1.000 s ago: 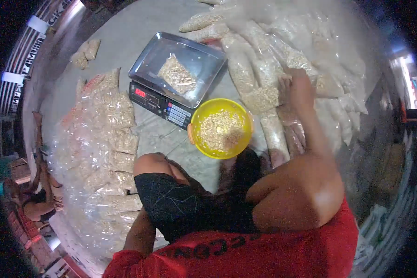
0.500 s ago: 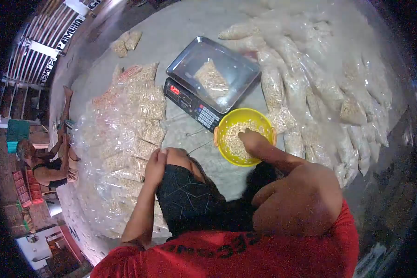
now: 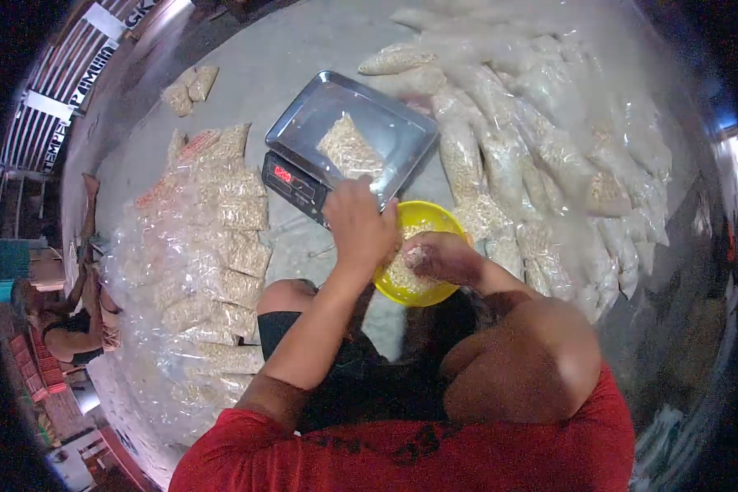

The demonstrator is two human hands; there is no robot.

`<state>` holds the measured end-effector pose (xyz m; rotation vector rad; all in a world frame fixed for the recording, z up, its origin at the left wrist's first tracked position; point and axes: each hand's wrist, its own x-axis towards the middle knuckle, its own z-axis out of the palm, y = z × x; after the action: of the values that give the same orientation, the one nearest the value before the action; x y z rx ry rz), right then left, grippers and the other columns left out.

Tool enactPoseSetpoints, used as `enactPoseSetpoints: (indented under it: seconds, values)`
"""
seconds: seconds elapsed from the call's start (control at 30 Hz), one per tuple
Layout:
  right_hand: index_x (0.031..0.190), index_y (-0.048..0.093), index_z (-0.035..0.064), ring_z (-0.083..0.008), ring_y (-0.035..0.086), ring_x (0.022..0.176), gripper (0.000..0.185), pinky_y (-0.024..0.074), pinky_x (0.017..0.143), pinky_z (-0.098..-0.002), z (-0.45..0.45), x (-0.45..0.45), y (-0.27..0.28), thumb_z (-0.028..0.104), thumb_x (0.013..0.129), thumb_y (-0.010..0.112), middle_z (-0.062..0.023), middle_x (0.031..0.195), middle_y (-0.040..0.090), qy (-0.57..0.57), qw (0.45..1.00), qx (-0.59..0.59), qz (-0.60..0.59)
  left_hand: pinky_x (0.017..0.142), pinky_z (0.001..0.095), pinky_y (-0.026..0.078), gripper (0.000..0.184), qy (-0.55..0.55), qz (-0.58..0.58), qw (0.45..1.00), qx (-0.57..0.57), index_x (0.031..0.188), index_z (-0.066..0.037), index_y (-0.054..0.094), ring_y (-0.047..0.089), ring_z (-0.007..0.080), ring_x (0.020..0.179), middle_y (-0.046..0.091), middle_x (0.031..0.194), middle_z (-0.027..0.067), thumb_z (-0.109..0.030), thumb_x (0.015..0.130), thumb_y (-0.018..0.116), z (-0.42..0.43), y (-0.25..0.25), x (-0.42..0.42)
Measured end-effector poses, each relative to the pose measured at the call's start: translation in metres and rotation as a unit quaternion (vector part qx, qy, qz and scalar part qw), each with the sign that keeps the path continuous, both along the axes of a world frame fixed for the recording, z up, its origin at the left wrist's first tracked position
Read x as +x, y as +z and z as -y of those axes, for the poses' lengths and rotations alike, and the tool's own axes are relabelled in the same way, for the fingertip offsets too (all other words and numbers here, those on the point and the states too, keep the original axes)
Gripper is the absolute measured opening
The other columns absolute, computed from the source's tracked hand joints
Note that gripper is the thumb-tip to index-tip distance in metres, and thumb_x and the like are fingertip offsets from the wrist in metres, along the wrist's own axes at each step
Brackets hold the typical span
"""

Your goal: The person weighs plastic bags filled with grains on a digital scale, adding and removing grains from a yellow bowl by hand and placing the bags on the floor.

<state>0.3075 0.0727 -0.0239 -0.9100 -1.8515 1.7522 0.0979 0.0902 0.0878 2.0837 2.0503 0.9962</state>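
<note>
A clear plastic bag of pale bean-like pieces [image 3: 350,148] lies on the metal pan [image 3: 402,123] of a digital scale with a red display. My left hand [image 3: 359,221] reaches over the scale's keypad, its fingers apart and near the bag's lower edge; whether they touch it I cannot tell. Below the scale, a yellow basin [image 3: 395,293] holds a heap of the same loose pieces [image 3: 410,277]. Inside it my right hand [image 3: 447,257] is curled around a small handful of them.
Filled flat bags [image 3: 242,213] lie in rows on the left. Longer filled bags [image 3: 463,156] spread across the right side. Two small bags [image 3: 190,88] sit at the far left of the floor. Another person [image 3: 74,328] sits at the left edge.
My left hand has left my knee and moved forward and right, over the front of the scale. My right hand has turned in the basin, with pieces now visible in it. The view has shifted slightly.
</note>
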Motion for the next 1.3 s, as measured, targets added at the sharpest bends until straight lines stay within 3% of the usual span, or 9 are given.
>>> enactPoseSetpoints:
  seconds: [0.13,0.2,0.4,0.5,0.6,0.67,0.7,0.9,1.3]
  values:
    - [0.108,0.071,0.0082,-0.0358,0.068,0.096,0.022,0.0542,0.089,-0.0436,-0.008,-0.020,-0.008,0.017,0.088,0.071,-0.0160,0.103,0.072,-0.056,0.993,-0.062,0.082,0.090,0.0566,0.043,0.044,0.019,-0.044,0.998,-0.049,0.121,-0.003,0.062,0.057,0.0421,0.109,0.060,0.110,0.0213,-0.021,0.083,0.074,-0.016,-0.023,0.001]
    - [0.106,0.068,0.0048,-0.0417,0.064,0.101,0.023,0.0512,0.093,-0.0488,-0.005,-0.041,0.014,0.015,0.085,0.069,-0.0203,0.103,0.069,-0.022,0.937,0.275,0.212,0.083,0.0535,0.049,0.035,0.001,0.007,1.000,-0.007,0.116,-0.002,0.066,0.064,0.0410,0.095,0.065,0.101,0.0195,-0.021,0.086,0.072,-0.019,-0.036,-0.006]
    - [0.127,0.064,-0.0001,-0.0489,0.062,0.109,0.041,0.0500,0.099,-0.0520,0.021,-0.053,-0.025,0.014,0.089,0.058,-0.0301,0.118,0.065,0.062,0.895,0.346,0.274,0.076,0.0483,0.054,0.024,-0.024,0.047,0.999,0.010,0.113,-0.005,0.071,0.068,0.0378,0.085,0.070,0.093,0.0167,-0.020,0.096,0.064,-0.021,-0.049,-0.014]
    - [0.126,0.066,0.0004,-0.0456,0.067,0.106,0.035,0.0521,0.097,-0.0515,0.005,-0.042,-0.012,0.012,0.095,0.054,-0.0311,0.114,0.067,0.075,0.945,0.181,0.263,0.072,0.0481,0.052,0.020,-0.035,0.046,0.998,0.034,0.111,-0.005,0.071,0.066,0.0372,0.080,0.067,0.085,0.0155,-0.017,0.096,0.063,-0.023,-0.060,-0.021]
    - [0.127,0.066,0.0034,-0.0294,0.070,0.103,0.032,0.0565,0.094,-0.0452,-0.010,-0.030,0.020,0.014,0.098,0.059,-0.0174,0.112,0.072,0.042,0.980,-0.006,0.197,0.069,0.0473,0.052,0.022,-0.068,0.060,0.994,0.058,0.113,-0.005,0.071,0.064,0.0363,0.077,0.066,0.083,0.0148,-0.016,0.096,0.064,-0.027,-0.063,-0.027]
    - [0.123,0.066,-0.0019,-0.0278,0.071,0.097,0.028,0.0576,0.090,-0.0409,-0.010,-0.024,0.036,0.014,0.103,0.055,-0.0153,0.107,0.074,-0.163,0.886,-0.429,-0.062,0.069,0.0470,0.052,0.021,-0.076,0.084,0.989,0.092,0.112,-0.006,0.072,0.065,0.0357,0.077,0.066,0.083,0.0142,-0.018,0.096,0.065,-0.030,-0.063,-0.024]
    - [0.124,0.064,-0.0035,-0.0243,0.071,0.097,0.029,0.0582,0.090,-0.0374,-0.013,-0.021,0.044,0.014,0.103,0.057,-0.0120,0.108,0.073,-0.169,0.837,-0.500,-0.147,0.069,0.0470,0.052,0.021,-0.086,0.090,0.988,0.093,0.112,-0.006,0.072,0.065,0.0357,0.077,0.066,0.083,0.0142,-0.018,0.096,0.065,-0.030,-0.063,-0.021]
    - [0.126,0.062,-0.0029,-0.0225,0.068,0.107,0.030,0.0565,0.095,-0.0384,-0.023,-0.020,0.047,0.016,0.105,0.055,-0.0130,0.119,0.070,-0.213,0.758,-0.550,-0.279,0.070,0.0470,0.052,0.018,-0.099,0.082,0.991,0.029,0.111,-0.008,0.072,0.065,0.0358,0.078,0.067,0.083,0.0143,-0.018,0.098,0.065,-0.023,-0.061,-0.017]
    - [0.135,0.057,-0.0033,-0.0239,0.066,0.108,0.033,0.0581,0.089,-0.0345,-0.074,-0.055,0.057,0.012,0.106,0.052,-0.0141,0.123,0.066,-0.297,0.795,-0.450,-0.278,0.072,0.0434,0.057,0.018,-0.154,0.121,0.979,0.059,0.111,-0.008,0.073,0.071,0.0338,0.083,0.074,0.092,0.0148,-0.017,0.096,0.068,-0.017,-0.053,-0.012]
